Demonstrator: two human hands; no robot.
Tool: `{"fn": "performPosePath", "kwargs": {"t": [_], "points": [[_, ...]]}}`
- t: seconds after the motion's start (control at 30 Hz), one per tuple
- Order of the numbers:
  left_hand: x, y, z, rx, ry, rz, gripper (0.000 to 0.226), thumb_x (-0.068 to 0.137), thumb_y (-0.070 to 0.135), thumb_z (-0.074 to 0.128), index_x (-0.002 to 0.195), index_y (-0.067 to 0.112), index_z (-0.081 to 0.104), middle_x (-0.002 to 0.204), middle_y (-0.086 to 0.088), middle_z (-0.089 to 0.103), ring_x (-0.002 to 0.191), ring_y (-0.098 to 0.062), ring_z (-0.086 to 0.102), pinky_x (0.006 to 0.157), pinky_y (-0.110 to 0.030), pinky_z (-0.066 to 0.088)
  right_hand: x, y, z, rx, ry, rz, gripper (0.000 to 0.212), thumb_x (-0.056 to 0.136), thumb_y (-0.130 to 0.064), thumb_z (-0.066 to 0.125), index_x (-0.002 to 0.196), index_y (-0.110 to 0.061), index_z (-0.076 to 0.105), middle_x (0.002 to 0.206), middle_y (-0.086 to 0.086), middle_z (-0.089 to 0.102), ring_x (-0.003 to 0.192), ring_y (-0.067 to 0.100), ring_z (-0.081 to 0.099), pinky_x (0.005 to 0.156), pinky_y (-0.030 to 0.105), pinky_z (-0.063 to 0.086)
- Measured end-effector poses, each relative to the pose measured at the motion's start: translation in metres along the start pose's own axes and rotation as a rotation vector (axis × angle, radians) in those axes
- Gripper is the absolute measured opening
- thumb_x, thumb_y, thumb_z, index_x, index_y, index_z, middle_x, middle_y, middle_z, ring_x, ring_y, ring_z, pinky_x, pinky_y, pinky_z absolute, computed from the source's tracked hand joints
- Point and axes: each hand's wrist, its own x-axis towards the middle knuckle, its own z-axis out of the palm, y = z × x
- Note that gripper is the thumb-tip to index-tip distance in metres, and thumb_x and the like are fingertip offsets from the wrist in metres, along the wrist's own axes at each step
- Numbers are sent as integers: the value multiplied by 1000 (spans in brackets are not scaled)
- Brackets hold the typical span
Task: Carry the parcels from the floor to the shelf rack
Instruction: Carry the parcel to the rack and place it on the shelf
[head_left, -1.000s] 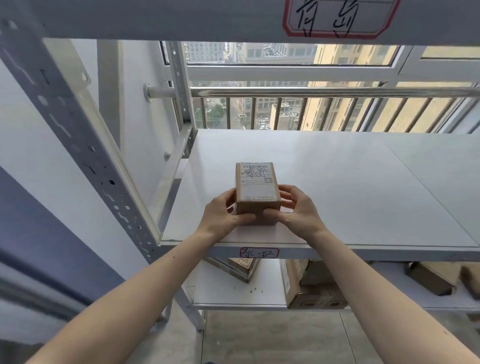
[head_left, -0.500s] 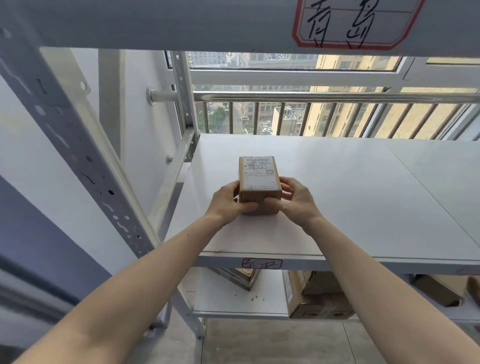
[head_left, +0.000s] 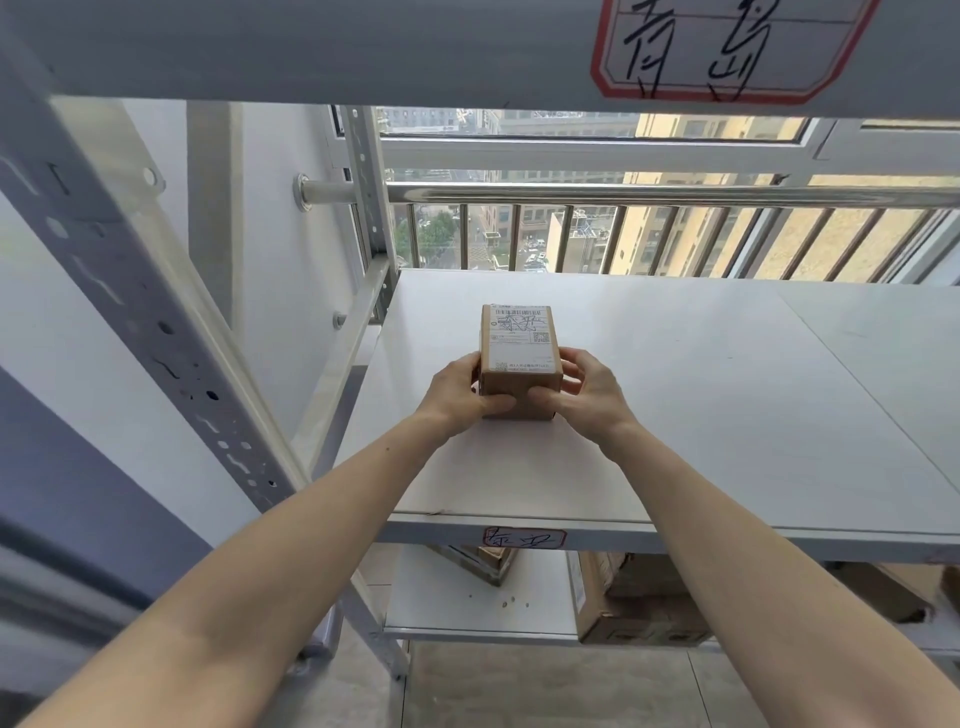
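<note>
A small brown cardboard parcel with a white shipping label on top rests on the white middle shelf of the rack, toward its left side. My left hand grips the parcel's left side and near face. My right hand grips its right side, thumb on the near face. Both forearms reach in over the shelf's front edge.
A perforated grey upright slants at the left. The upper shelf beam carries a red-bordered handwritten label. The lower shelf holds several cardboard boxes. A window with a metal railing stands behind the rack.
Both hands have pushed the parcel farther back onto the middle shelf, away from its front edge. The grip on it is unchanged.
</note>
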Motion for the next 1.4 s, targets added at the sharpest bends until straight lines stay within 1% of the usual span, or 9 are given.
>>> {"fn": "performPosePath", "kwargs": {"t": [0.4,0.5,0.57,0.67,0.87,1.0,1.1,1.23,1.4], "points": [[-4,-6,3,-86,-7,-73,72,48,48,82,110,19,59,112,-1,72,111,-22,65,101,-46,51,-8,-3,4,-9,66,70,91,77,-25,83,150,-14,31,146,7,49,131,23,51,109,41,45],[-17,6,3,-148,-27,-115,81,61,43,86,130,18,52,134,-5,62,129,-24,54,111,-39,42,-13,-7,5,-4,123,60,82,81,-33,78,149,-16,35,150,7,44,132,21,47,104,34,43],[-24,13,3,-218,-28,-160,95,77,35,82,153,12,30,156,-9,40,145,-25,36,114,-33,33,-17,-11,6,8,164,54,72,86,-39,72,146,-16,39,150,7,43,132,20,47,102,32,40],[-30,13,3,-286,20,-164,100,85,40,74,159,14,13,166,-7,20,151,-23,24,115,-34,28,-21,-16,8,13,204,31,61,90,-44,66,141,-17,46,148,4,47,130,18,47,100,31,40],[-41,24,7,-371,260,-98,71,95,46,57,153,13,32,159,-4,36,145,-19,35,117,-35,32,-31,-29,17,3,313,-61,42,95,-37,61,130,-16,55,137,2,56,128,17,51,108,37,43],[-55,32,8,-385,472,-6,45,98,31,57,138,10,49,130,-3,59,116,-15,58,104,-32,47,-40,-38,30,-29,411,-219,25,95,-25,62,117,-14,62,124,5,60,117,20,58,99,34,50],[-70,35,7,-360,569,52,37,99,25,55,133,10,50,111,3,61,100,-11,60,92,-23,50,-45,-40,43,-64,455,-378,18,91,-14,64,109,-12,64,118,9,59,111,24,62,95,36,53],[-93,31,4,-294,668,76,34,100,25,54,130,10,52,110,6,60,98,-8,59,78,-4,42,-57,-41,66,-7,406,-457,16,91,-7,63,106,-6,65,116,14,60,97,18,64,81,10,51],[-128,25,3,-283,764,14,30,100,27,53,126,13,54,117,4,61,102,-9,59,85,-15,46,-79,-38,91,80,252,-480,12,92,-9,62,101,-15,63,107,2,59,87,-4,62,74,11,49]]}}
